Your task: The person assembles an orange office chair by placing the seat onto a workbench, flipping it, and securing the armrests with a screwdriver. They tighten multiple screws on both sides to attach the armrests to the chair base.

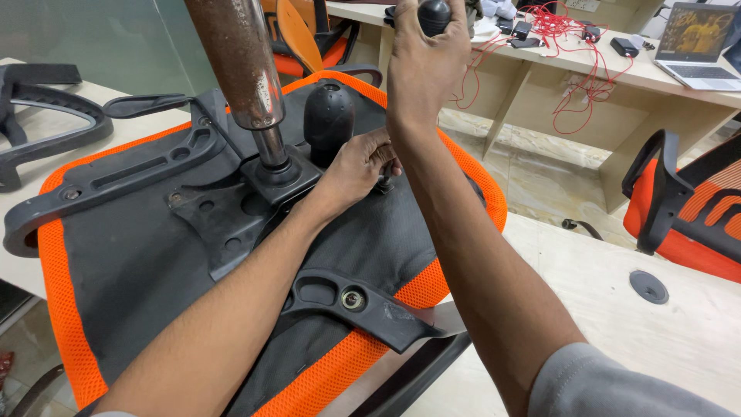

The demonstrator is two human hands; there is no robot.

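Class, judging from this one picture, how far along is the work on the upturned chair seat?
Done: the gas cylinder stands in the mechanism plate, and one armrest bracket sits with a bolt in it.
In hand: the left hand steadies the spot beside the black knob; the right hand grips a tool handle.
Left: cannot tell.

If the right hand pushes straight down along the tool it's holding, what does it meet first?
The right hand wraps a black tool handle pointing down. Straight below sits the left hand, on the black underside of the upturned orange chair seat. It probably meets those fingers first, though depth is unclear.
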